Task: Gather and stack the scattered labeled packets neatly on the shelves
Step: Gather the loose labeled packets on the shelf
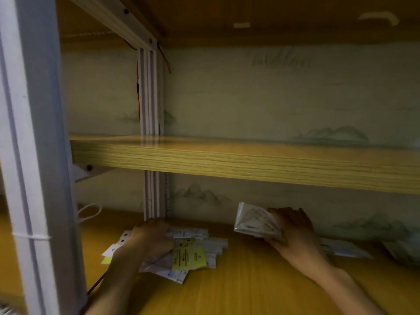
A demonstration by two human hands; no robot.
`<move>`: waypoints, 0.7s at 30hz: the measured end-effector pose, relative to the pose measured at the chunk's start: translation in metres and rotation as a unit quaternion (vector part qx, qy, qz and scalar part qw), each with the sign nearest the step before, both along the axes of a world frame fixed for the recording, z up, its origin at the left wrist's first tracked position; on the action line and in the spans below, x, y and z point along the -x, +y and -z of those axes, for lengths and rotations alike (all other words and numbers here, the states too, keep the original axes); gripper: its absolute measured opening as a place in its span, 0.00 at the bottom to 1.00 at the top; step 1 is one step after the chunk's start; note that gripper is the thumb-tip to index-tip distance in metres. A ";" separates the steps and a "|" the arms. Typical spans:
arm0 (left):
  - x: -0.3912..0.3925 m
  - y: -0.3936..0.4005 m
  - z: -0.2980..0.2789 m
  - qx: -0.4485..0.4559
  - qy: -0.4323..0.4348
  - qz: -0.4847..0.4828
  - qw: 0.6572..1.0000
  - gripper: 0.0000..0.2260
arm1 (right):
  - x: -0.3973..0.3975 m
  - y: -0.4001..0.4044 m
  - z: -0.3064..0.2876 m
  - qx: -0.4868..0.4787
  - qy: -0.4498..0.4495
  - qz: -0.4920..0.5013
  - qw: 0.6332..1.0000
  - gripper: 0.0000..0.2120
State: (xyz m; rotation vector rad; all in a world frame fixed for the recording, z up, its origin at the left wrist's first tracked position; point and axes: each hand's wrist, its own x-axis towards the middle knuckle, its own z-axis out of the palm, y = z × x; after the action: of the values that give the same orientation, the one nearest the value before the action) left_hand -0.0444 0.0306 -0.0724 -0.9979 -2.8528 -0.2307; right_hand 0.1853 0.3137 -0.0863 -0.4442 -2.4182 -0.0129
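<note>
On the lower wooden shelf (238, 289) lies a loose pile of labeled packets (200, 245), white ones with one yellow-green packet (189, 258) on top. My left hand (151, 238) rests on the left part of this pile, fingers curled over the packets. To the right, my right hand (292, 230) grips a small bundle of white packets (255, 220), held tilted up above the shelf. More flat packets (343, 247) lie behind my right wrist.
An upper wooden shelf (227, 162) spans the view with nothing on it. White metal uprights stand at the left front (34, 155) and at the back (151, 133). A further packet heap (404, 250) shows at the far right edge.
</note>
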 end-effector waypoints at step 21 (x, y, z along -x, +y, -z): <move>0.032 0.011 -0.001 -0.030 -0.096 0.089 0.991 0.12 | 0.001 0.002 0.008 -0.007 -0.052 -0.024 0.998 0.27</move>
State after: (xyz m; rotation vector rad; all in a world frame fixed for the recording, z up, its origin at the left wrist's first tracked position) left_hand -0.0760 0.0415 -0.0716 -1.2860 -2.9029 -0.4477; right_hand 0.1846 0.3162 -0.0943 -0.3867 -2.5287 -0.0319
